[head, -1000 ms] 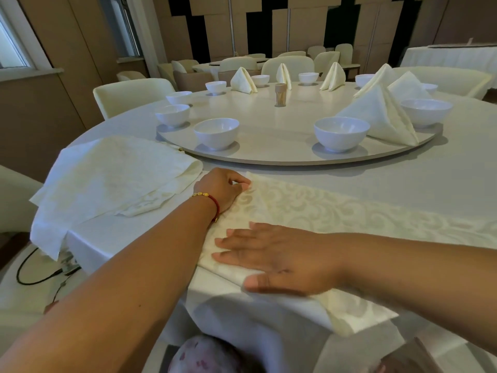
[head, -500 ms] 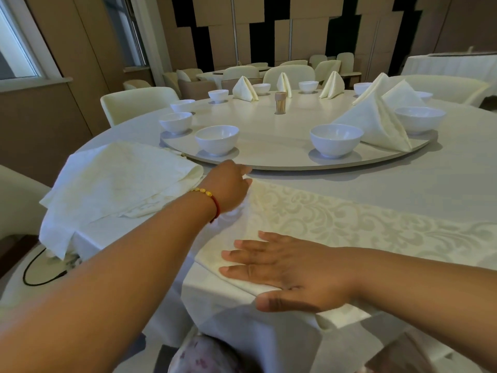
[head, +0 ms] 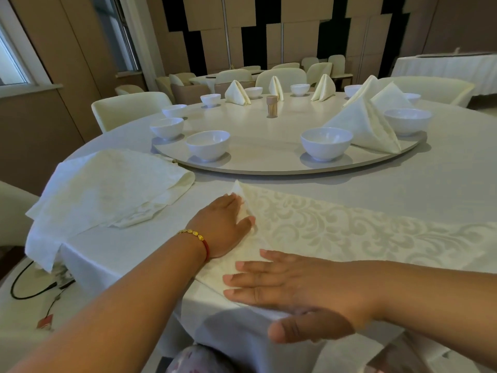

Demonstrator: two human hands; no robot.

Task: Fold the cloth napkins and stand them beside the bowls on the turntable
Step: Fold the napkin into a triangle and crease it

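Left hand (head: 228, 224) pinches the napkin (head: 336, 232) corner (lifted slightly) — fingers curled. Right hand (head: 301, 294) presses flat — fingers straight

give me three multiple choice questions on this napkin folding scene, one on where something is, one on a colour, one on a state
1. Where does the toothpick holder stand?
A. near the middle of the turntable
B. on a chair
C. under the right hand

2. What colour are the bowls?
A. black
B. white
C. red

3. How does the right hand lie on the patterned napkin?
A. curled in a fist, lifted off it
B. flat, fingers straight, pressing it
C. pinching it high in the air

Answers:
1. A, the holder stands alone on the wooden disc inside the ring of bowls.
2. B, every bowl on the turntable is plain white.
3. B, the palm and straight fingers lie flat on the napkin at the table edge, while the left hand lifts a corner.
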